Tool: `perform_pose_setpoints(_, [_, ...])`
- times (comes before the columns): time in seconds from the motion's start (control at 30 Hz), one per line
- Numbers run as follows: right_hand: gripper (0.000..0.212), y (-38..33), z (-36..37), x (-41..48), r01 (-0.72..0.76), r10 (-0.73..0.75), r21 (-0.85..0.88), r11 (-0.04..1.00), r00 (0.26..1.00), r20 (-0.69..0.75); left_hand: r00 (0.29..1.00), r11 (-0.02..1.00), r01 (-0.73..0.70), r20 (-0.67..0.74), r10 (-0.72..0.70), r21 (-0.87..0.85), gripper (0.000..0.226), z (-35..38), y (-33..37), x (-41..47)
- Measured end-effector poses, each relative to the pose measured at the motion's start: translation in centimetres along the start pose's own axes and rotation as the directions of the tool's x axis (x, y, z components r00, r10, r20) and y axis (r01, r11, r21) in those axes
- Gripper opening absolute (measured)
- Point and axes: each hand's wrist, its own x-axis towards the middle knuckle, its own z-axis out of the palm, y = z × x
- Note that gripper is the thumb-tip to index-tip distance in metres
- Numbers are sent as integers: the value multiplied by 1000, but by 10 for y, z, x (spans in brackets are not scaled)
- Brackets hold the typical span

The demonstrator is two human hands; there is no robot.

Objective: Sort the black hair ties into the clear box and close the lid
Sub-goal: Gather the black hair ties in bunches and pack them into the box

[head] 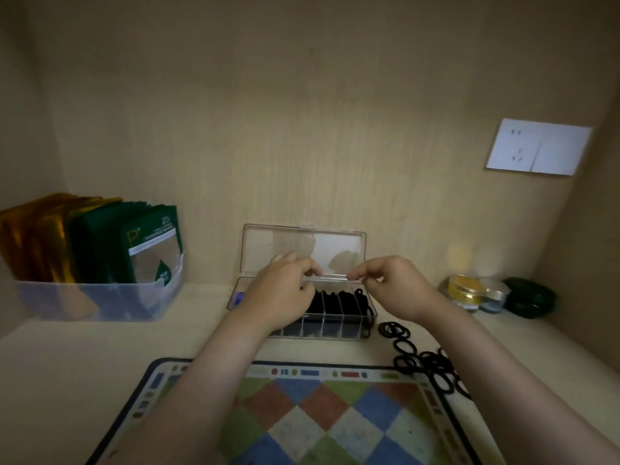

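black hair ties, clear box, checkered multicolour mat

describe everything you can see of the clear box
The clear box is a long transparent plastic-looking case on the pale shelf. Its hinged lid stands open and upright. Clear dividers split the base into narrow slots, several holding black hair ties; some hang over the right end. A blue item shows at the left end. The left hand and right hand, both curled, touch its back rim; whether they pinch it is unclear.
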Motion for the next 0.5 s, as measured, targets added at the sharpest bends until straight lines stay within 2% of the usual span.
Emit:
perform_pose_setpoints(0.1, [35, 35, -16, -19, -66, 64, -38, 997, 997, -39, 993, 993, -100, 50, 103, -61, 27, 15, 31, 2])
perform_pose_setpoints(0.2, [22, 65, -18, -36, -127, 128, -170, 977, 992, -9, 981, 984, -166, 92, 172, -62, 24, 35, 63, 8])
perform_pose_setpoints(0.33, [24, 87, -11, -51, -125, 142, -238, 963, 988, 53, 951, 952, -281, 171, 259, 123, 23, 66, 92, 20])
perform_pose_setpoints(0.5, [32, 98, -7, -53, -64, 117, -332, 941, 983, 142, 935, 886, -308, 283, 214, 347, 24, 88, 100, 31])
